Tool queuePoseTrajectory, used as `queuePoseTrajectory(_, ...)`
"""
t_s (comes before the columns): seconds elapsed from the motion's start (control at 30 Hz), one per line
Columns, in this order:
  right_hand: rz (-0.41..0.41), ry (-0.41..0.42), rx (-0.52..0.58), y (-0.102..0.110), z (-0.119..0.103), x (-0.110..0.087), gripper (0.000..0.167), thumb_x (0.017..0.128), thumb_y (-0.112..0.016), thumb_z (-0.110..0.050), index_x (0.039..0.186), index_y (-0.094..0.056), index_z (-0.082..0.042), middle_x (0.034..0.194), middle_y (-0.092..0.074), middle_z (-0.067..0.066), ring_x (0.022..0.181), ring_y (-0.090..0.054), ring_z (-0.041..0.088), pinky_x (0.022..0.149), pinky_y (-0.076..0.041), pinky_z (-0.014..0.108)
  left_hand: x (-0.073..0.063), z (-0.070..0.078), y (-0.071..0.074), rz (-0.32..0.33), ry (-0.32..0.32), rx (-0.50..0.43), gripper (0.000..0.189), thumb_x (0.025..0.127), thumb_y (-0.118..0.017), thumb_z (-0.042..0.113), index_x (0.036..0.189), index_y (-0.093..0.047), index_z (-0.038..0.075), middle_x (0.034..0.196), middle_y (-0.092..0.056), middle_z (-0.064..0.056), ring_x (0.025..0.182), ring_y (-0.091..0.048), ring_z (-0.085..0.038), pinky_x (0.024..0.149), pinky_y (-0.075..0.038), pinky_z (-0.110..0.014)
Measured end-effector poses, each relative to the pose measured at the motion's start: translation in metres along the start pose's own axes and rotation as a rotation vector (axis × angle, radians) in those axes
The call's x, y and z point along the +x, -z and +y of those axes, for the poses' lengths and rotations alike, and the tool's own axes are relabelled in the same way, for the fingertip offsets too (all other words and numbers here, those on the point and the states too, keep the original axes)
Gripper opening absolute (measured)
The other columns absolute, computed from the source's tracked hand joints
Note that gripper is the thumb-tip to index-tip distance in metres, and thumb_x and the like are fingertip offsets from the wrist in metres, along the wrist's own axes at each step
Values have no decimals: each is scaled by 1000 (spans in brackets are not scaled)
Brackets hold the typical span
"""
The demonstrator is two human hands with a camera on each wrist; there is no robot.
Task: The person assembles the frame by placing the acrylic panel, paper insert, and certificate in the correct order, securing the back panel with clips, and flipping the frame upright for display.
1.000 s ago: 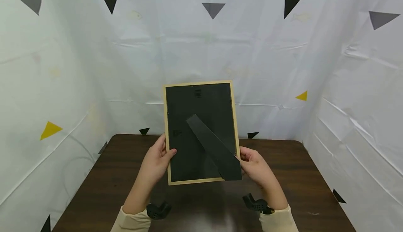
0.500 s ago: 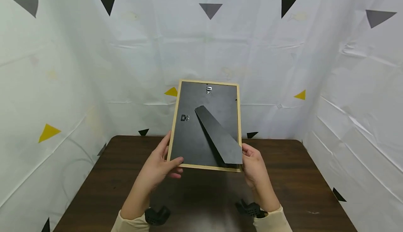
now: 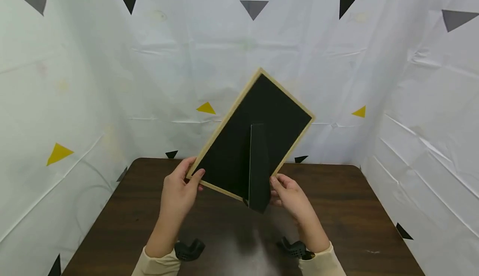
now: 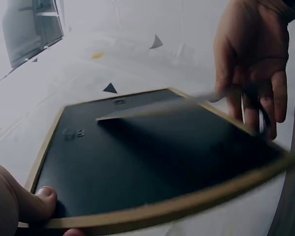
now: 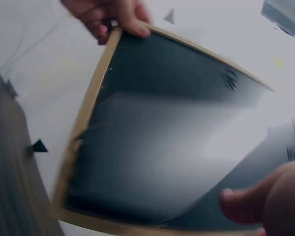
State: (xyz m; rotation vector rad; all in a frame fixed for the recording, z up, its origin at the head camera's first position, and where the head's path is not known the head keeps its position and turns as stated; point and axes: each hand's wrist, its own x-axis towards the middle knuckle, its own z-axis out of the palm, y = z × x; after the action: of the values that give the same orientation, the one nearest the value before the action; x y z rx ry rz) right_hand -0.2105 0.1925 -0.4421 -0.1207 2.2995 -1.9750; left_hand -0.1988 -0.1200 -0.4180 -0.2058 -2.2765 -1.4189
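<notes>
A picture frame (image 3: 228, 155) with a thin light-wood border and black backing is held up over the table, back side facing me, tilted with its top leaning right. Its black easel stand (image 3: 258, 168) juts out from the backing toward the lower edge. My left hand (image 3: 176, 195) grips the lower left corner, thumb on the backing and fingers behind. At the lower part of the right edge, my right hand (image 3: 293, 195) pinches the border between thumb and fingers, close beside the stand. In the left wrist view, small metal hangers (image 4: 80, 133) show on the backing.
Below lies a dark wooden table (image 3: 337, 213) with rounded far corners. White sheeting (image 3: 157, 76) with black, grey and yellow triangles encloses it at the back and both sides. Black wrist devices (image 3: 189, 250) sit at the cream sleeves (image 3: 159, 263).
The picture frame, nearly upright before, first leaned its back upward and has now turned clockwise, its top swinging right. Both hands have stayed at its lower part, the left now at the corner.
</notes>
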Motion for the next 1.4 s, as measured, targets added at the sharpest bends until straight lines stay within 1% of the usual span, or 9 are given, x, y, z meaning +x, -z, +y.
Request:
queuePoseTrajectory(0.1,113,38,-31,-9,2,2,37,119,-47,-25,144,-50,2,133,-63,24,106,-74,31,93,-63,47,-2,-2,-4,59,-106,61,36,103,-78,19,139,-73,16,104,-81,-11,57,-60,-15,52,-50,-28)
queuePoseTrajectory(0.2,164,103,-46,-18,4,4,34,119,-46,-24,143,-50,1,128,-63,24,105,-72,30,93,-62,37,-2,-6,-8,51,-171,96,38,103,-78,20,140,-73,14,107,-82,-12,53,-52,-9,49,-47,-28)
queuePoseTrajectory(0.33,103,131,-48,-25,6,3,35,117,-53,-25,144,-56,-3,123,-64,18,108,-67,25,95,-57,26,-2,-12,-10,47,-215,157,38,102,-79,19,139,-74,12,103,-80,-9,53,-49,-5,49,-45,-27)
queuePoseTrajectory(0.43,41,93,-54,-25,9,4,33,115,-58,-24,141,-56,-4,113,-62,14,98,-64,24,90,-56,30,-2,-15,-9,60,-235,198,35,101,-79,16,136,-76,11,99,-79,-8,54,-50,-7,50,-45,-26)
queuePoseTrajectory(0.57,-19,26,-105,-25,14,5,30,113,-60,-24,135,-53,-4,105,-59,10,86,-62,23,83,-56,37,2,-18,-9,68,-273,253,34,100,-80,14,133,-76,9,108,-80,-9,65,-60,-14,59,-51,-31)
queuePoseTrajectory(0.77,-212,-75,-120,-32,24,10,37,114,-61,-31,130,-48,-1,119,-67,23,96,-76,30,91,-61,43,9,-25,-10,121,-372,312,31,94,-84,7,125,-80,7,105,-77,-8,89,-68,-25,75,-56,-43)
queuePoseTrajectory(0.97,-307,-118,-96,-46,41,17,44,113,-61,-36,130,-50,3,132,-68,28,113,-76,38,97,-62,48,14,-37,-15,167,-432,342,31,91,-85,3,121,-83,8,104,-76,-7,91,-65,-27,79,-57,-42)
queuePoseTrajectory(1.23,-378,-162,-46,-55,60,25,54,114,-59,-36,141,-47,9,141,-65,29,118,-76,39,100,-61,51,18,-54,-22,139,-409,360,28,92,-85,5,119,-84,10,101,-73,-5,87,-61,-25,75,-54,-40)
queuePoseTrajectory(1.4,-401,-157,-58,-48,63,29,56,115,-58,-36,147,-47,9,144,-64,31,119,-75,42,101,-61,53,20,-61,-22,126,-379,378,29,92,-84,7,121,-84,11,100,-71,-5,87,-61,-25,76,-53,-41)
